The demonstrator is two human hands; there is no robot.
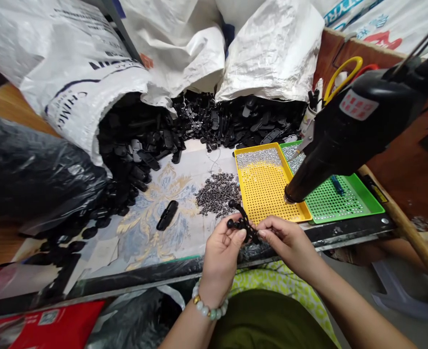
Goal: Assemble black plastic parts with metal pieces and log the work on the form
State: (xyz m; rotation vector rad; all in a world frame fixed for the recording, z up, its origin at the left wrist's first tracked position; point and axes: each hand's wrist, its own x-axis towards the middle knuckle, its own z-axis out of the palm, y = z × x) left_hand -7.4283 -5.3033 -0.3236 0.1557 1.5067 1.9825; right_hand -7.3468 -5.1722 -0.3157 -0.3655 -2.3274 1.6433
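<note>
My left hand [224, 242] is closed around a cluster of black plastic pieces with round ball-shaped ends [248, 228], held above the table's front edge. My right hand [286, 240] pinches at the right side of these pieces; whatever lies between its fingertips is too small to make out. Just beyond my hands is a pile of small metal and dark parts [217, 194]. A single black oblong plastic part [167, 215] lies to the left on the patterned table covering [145, 242].
A yellow perforated tray [265, 194] and a green tray [359, 196] hold small silvery parts. A black power screwdriver [344, 131] hangs over them. White sacks [272, 53] spill black plastic parts [148, 140] along the back. Yellow-handled scissors [344, 75] stand at right.
</note>
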